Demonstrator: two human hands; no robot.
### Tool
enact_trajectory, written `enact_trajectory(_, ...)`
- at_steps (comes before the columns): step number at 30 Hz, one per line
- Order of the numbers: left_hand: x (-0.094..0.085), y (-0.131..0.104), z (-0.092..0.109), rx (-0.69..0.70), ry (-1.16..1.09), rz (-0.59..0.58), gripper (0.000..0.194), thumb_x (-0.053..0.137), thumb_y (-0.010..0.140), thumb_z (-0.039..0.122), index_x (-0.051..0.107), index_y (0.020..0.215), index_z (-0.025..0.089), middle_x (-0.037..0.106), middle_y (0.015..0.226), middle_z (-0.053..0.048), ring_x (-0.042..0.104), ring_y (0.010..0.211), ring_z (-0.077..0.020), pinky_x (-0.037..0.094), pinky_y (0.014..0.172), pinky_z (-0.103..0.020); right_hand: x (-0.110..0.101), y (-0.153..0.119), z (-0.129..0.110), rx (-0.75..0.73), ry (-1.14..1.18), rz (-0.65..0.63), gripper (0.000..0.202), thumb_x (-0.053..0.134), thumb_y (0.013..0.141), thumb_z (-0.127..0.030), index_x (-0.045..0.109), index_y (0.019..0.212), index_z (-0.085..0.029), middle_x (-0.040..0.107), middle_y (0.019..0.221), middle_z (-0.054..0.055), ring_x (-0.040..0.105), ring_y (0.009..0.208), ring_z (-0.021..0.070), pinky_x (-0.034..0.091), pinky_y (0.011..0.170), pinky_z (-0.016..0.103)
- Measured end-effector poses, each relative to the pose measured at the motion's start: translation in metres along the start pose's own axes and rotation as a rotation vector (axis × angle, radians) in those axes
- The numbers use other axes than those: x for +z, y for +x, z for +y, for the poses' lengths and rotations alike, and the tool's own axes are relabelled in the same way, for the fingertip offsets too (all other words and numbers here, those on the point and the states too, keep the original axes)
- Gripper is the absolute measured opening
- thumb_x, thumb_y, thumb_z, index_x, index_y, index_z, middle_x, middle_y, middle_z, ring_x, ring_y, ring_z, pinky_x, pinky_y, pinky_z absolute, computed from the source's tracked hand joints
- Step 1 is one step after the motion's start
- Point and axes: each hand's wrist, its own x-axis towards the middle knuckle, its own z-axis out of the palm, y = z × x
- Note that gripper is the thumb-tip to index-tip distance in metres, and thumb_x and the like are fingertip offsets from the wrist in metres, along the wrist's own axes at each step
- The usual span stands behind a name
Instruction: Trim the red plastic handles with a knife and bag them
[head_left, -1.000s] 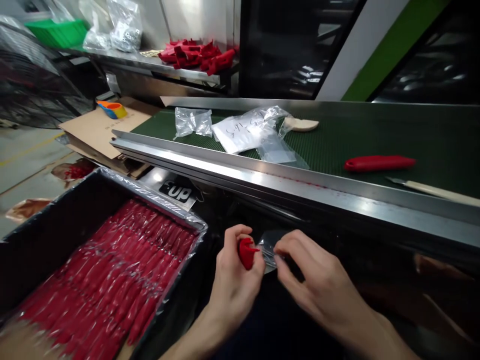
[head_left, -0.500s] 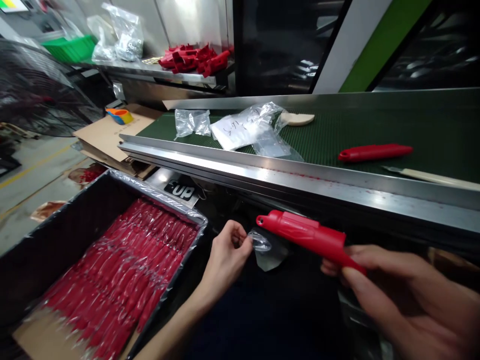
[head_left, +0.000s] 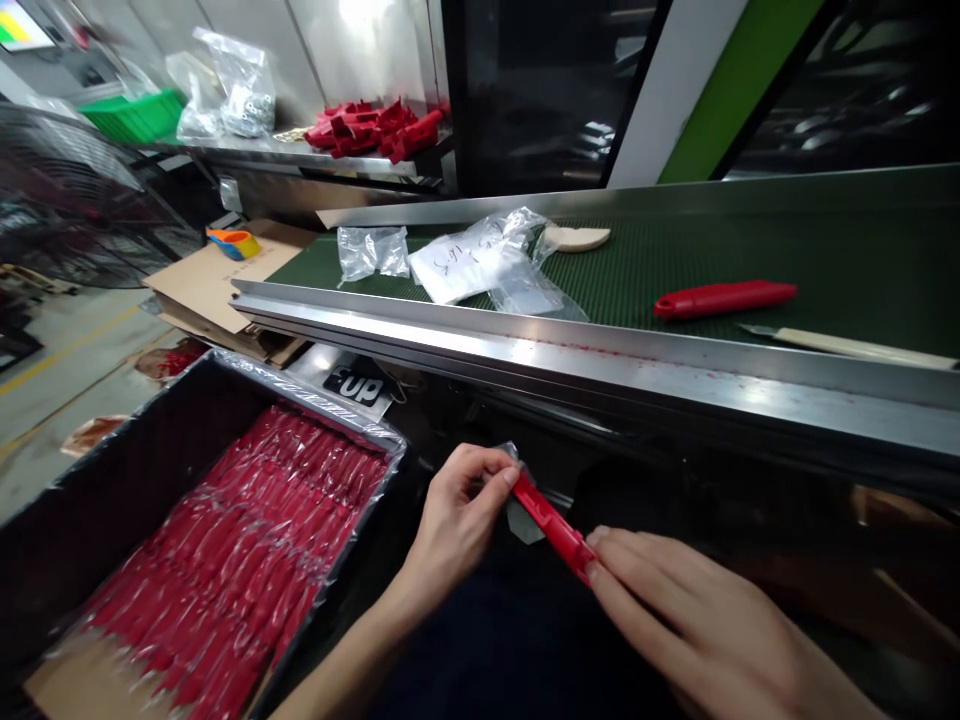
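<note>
My right hand (head_left: 675, 620) grips a red plastic handle (head_left: 555, 528) and points its tip toward my left hand (head_left: 457, 520). My left hand pinches the mouth of a small clear plastic bag (head_left: 519, 518), and the handle's tip sits at that opening. Both hands are low in the view, below the steel rail (head_left: 570, 360) of the conveyor. To the left, a black box (head_left: 97, 470) lined with plastic holds several bagged red handles (head_left: 225, 570).
On the green conveyor belt (head_left: 825, 250) lie another red handle (head_left: 724, 298), a pale knife-like blade (head_left: 847, 345), clear bags with a white sheet (head_left: 480, 260) and a small bag (head_left: 371, 252). A shelf behind carries red parts (head_left: 375, 130). Flat cardboard (head_left: 217, 275) lies at left.
My right hand has brought the red handle down and left, from raised level to its tip meeting the bag mouth held by my left hand.
</note>
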Motion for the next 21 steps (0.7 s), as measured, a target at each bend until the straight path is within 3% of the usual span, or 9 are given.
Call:
enact_trajectory(3,0.005,-0.007,-0.004,0.084,0.02,0.006,0.014,0.059,0.09,0.029,0.067,0.085,0.018,0.06,0.086,-0.002,0.054,0.079,-0.0128,0.042,0.072,-0.023,0.001,0.006,0.0,-0.026,-0.07,0.034,0.029,0.039,0.092,-0.003,0.063,0.107,-0.007,0.072,0.102,0.014,0.068,0.099,0.0238,0.058,0.084,0.035)
enact_trajectory(5,0.012,-0.016,-0.006,0.121,0.026,0.015,0.013,0.056,0.092,0.025,0.065,0.088,0.018,0.06,0.088,-0.002,0.055,0.081,-0.0127,0.043,0.074,-0.023,0.007,0.007,-0.003,0.074,-0.099,0.136,0.023,0.053,0.086,-0.001,0.063,0.105,-0.006,0.073,0.094,0.012,0.07,0.089,0.0221,0.058,0.077,0.033)
enact_trajectory(7,0.018,-0.024,-0.009,0.14,0.029,0.016,0.013,0.052,0.094,0.022,0.063,0.09,0.018,0.061,0.087,-0.002,0.056,0.08,-0.0124,0.043,0.074,-0.024,0.016,0.006,-0.007,0.211,-0.098,0.248,0.028,0.064,0.081,0.0,0.063,0.108,-0.007,0.073,0.09,0.01,0.07,0.083,0.0193,0.058,0.076,0.03)
enact_trajectory(9,0.021,-0.029,-0.011,0.154,0.036,0.006,0.013,0.049,0.095,0.021,0.061,0.091,0.018,0.06,0.086,-0.002,0.056,0.078,-0.0123,0.044,0.074,-0.024,0.027,0.004,-0.01,0.282,-0.032,0.273,0.038,0.065,0.08,0.001,0.06,0.117,-0.008,0.071,0.098,0.011,0.068,0.092,0.0194,0.058,0.08,0.03)
enact_trajectory(12,0.018,-0.03,-0.01,0.204,0.071,0.009,0.013,0.048,0.095,0.018,0.06,0.093,0.018,0.058,0.09,-0.003,0.055,0.083,-0.0127,0.045,0.078,-0.026,0.037,0.001,-0.005,0.255,0.123,0.119,0.048,0.05,0.083,0.004,0.055,0.128,-0.012,0.064,0.119,0.014,0.058,0.116,0.0246,0.055,0.092,0.039)
enact_trajectory(15,0.012,-0.029,-0.005,0.246,0.14,0.032,0.014,0.048,0.094,0.016,0.062,0.092,0.016,0.053,0.092,-0.005,0.053,0.085,-0.0131,0.045,0.077,-0.026,0.039,0.003,0.008,0.196,0.193,-0.066,0.052,0.042,0.083,0.002,0.058,0.127,-0.021,0.056,0.132,0.012,0.049,0.127,0.0296,0.053,0.093,0.048)
enact_trajectory(18,0.008,-0.033,0.001,0.297,0.221,0.014,0.017,0.049,0.091,0.016,0.066,0.089,0.013,0.055,0.091,-0.008,0.053,0.084,-0.0155,0.047,0.076,-0.028,0.043,0.007,0.019,0.111,0.292,-0.1,0.049,0.046,0.083,-0.006,0.059,0.126,-0.026,0.056,0.134,0.01,0.053,0.123,0.029,0.057,0.09,0.042)
enact_trajectory(21,0.002,-0.039,0.004,0.412,0.292,0.008,0.017,0.053,0.088,0.018,0.068,0.088,0.011,0.06,0.094,-0.011,0.056,0.087,-0.0186,0.05,0.079,-0.032,0.055,0.009,0.021,0.079,0.395,-0.111,0.047,0.048,0.084,-0.014,0.057,0.128,-0.027,0.063,0.122,0.009,0.064,0.108,0.0268,0.061,0.082,0.032)
